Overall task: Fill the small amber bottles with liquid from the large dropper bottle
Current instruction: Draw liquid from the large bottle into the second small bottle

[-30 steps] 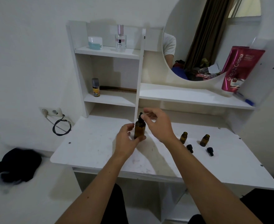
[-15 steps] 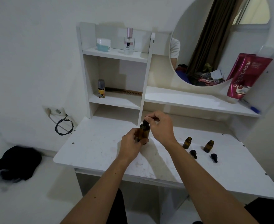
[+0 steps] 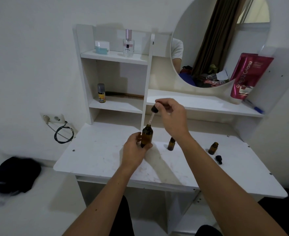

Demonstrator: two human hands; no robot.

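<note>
Head view of a white dressing table (image 3: 96, 155) with shelving and a round mirror (image 3: 220, 41). The left hand (image 3: 134, 153) grips the large amber dropper bottle (image 3: 146, 136), fingers and thumb curled round its lower body; the bottle stands upright near the middle of the tabletop, though whether its base touches the surface cannot be told. The right hand (image 3: 171, 114) is raised above the bottle and pinches the black bulb of the dropper (image 3: 153, 113) between thumb and fingertips, the remaining fingers curled. The glass pipette slants down to the left, its tip at or just inside the open neck of the large bottle.

Two small amber bottles stand uncapped on the tabletop to the right: the nearer small bottle (image 3: 171, 143) is just beside the right wrist, and the farther small bottle (image 3: 213, 148) stands well apart from it toward the right edge. A small black dropper cap (image 3: 219, 159) lies on the table just in front of the farther bottle.

On the upper shelf stand a white and teal jar (image 3: 102, 47) and a clear perfume bottle (image 3: 128, 44) with a pink cap. The middle shelf holds a small yellow-labelled spray can (image 3: 101, 93) and a brown comb (image 3: 125, 95). A magenta tube (image 3: 246, 77) leans upside down beside the mirror on the long shelf, with a blue pen (image 3: 254, 107) near it. A wall socket (image 3: 52, 118) with a coiled black cable (image 3: 63, 134) is left of the table, and a black cloth (image 3: 15, 174) lies at lower left.
</note>
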